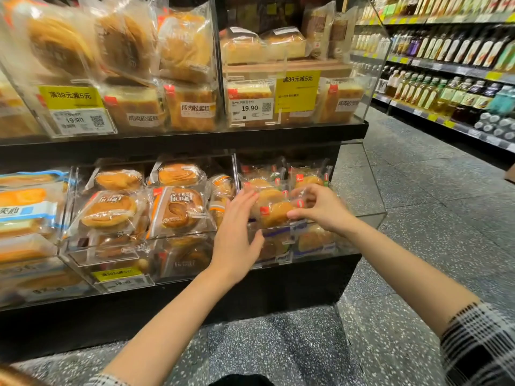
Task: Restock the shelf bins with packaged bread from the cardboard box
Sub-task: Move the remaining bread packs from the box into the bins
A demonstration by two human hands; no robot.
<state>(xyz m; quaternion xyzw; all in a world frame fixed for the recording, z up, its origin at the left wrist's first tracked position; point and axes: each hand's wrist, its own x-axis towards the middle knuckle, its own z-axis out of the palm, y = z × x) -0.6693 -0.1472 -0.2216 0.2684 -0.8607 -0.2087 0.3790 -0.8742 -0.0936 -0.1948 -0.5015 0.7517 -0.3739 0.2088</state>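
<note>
Bread pack (274,208): clear wrap, round golden buns inside, small red labels. It sits at the top of the lower right bin (373,218), on other packs. My right hand (320,208) pinches its right edge, fingers curled. My left hand (237,232) lies flat against its left side, fingers straight, gripping nothing.

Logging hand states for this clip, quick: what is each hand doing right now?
Left hand: open, straight fingers against the bread pack in the lower right bin.
Right hand: fingers curled, pinching the same bread pack.
</note>
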